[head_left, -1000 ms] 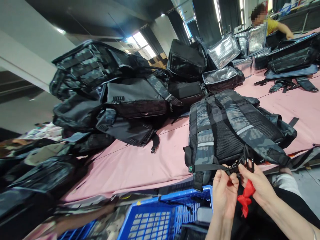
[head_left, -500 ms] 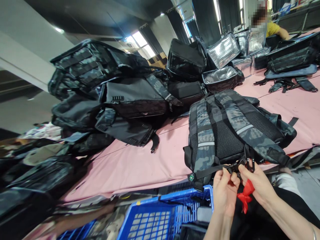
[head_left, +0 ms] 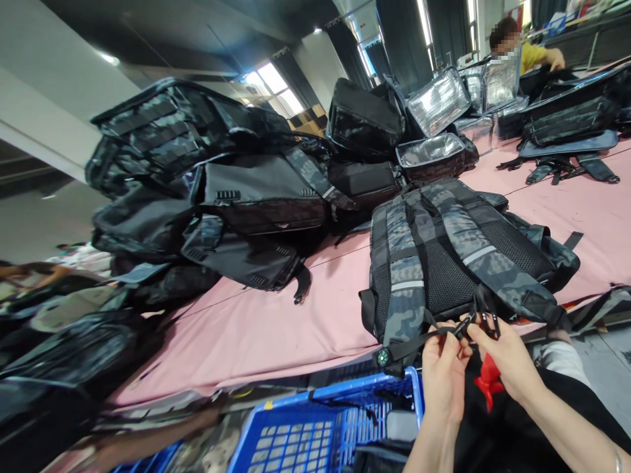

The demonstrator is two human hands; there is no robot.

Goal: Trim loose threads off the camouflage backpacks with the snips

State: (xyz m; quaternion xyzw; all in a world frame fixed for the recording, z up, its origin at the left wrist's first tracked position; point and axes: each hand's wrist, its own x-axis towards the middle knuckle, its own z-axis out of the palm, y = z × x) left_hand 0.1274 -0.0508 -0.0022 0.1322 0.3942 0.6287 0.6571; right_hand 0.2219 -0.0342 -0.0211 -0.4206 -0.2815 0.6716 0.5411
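A grey camouflage backpack (head_left: 446,279) lies on the pink-covered table (head_left: 276,328), its shoulder straps and mesh back facing up. At its near edge, my left hand (head_left: 446,368) is closed on a thin black strap (head_left: 411,344) by a black buckle (head_left: 462,326). My right hand (head_left: 507,361) pinches the strap's buckle end, close beside the left fingers. Beneath the right palm hangs a piece of red cloth (head_left: 489,381); how it is held is hidden. A small round compass (head_left: 383,357) sits on the strap at the left.
Black and camouflage bags (head_left: 266,190) are heaped on the table at left. Silver-lined bags (head_left: 438,102) stand at the back, near a person in a yellow top (head_left: 532,56). Below the table edge is a blue plastic crate (head_left: 290,404) with dark items inside.
Both hands stay at the buckle, with the fingers slightly shifted and drawn closer together. The red cloth swings a little. The person at the back has raised a hand.
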